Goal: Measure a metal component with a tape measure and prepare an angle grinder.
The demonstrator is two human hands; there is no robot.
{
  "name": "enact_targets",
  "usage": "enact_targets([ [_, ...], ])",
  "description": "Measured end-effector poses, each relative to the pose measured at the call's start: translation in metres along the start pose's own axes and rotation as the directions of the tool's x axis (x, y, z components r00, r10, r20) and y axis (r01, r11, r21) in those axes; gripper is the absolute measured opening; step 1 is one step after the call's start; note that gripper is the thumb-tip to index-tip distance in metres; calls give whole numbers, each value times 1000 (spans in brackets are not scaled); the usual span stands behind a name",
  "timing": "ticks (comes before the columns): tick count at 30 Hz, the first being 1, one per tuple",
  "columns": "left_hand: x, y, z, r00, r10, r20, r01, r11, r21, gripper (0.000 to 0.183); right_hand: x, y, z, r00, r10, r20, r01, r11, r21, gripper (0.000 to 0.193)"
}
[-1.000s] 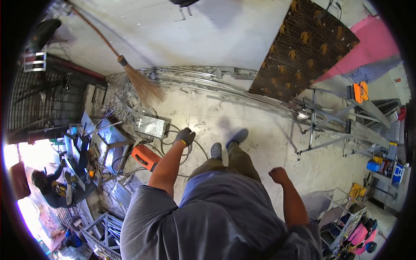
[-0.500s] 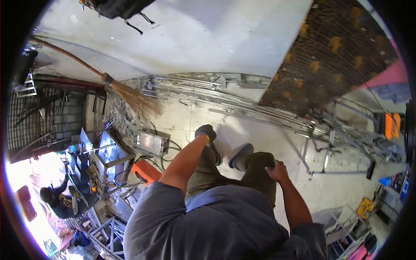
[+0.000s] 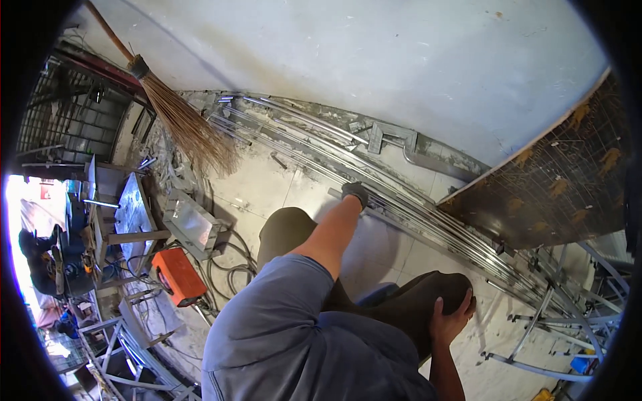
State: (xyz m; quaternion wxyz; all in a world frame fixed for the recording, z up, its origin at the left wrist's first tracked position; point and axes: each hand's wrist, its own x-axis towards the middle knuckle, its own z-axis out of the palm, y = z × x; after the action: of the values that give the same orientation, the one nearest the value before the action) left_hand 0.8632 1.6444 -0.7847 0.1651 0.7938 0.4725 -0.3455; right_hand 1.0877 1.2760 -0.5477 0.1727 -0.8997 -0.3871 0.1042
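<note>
My left hand (image 3: 355, 194), in a dark glove, reaches down onto the near edge of a bundle of long, thin metal tubes (image 3: 421, 212) lying on the floor along the wall. A flat grey bar (image 3: 408, 232) lies beside the bundle, close to that hand. The glove's fingers point away and are hidden, so a grip cannot be made out. My bare right hand (image 3: 451, 319) rests on my bent right knee (image 3: 428, 294), thumb and fingers apart, holding nothing.
To the left, a straw broom (image 3: 184, 123) leans on the white wall (image 3: 374, 60). An orange box-shaped machine (image 3: 179, 277) stands by a metal box (image 3: 194, 224) and coiled cables (image 3: 239, 271). A dark stained panel (image 3: 555, 174) leans at right, above metal frames (image 3: 535, 334). Someone (image 3: 50, 260) works far left.
I have bent from standing into a squat. My left hand has moved from beside my leg out to the metal tubes. My right hand has stayed on my knee.
</note>
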Motion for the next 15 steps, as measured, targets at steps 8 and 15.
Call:
enact_targets([
  [8,70,22,57,920,310,-238,-265,943,201,25,-28,-3,2,999,16,-35,-13,996,93,87],
  [15,57,51,60,697,657,-286,-541,744,391,22,-39,-14,-5,985,168,-46,-167,986,18,93],
])
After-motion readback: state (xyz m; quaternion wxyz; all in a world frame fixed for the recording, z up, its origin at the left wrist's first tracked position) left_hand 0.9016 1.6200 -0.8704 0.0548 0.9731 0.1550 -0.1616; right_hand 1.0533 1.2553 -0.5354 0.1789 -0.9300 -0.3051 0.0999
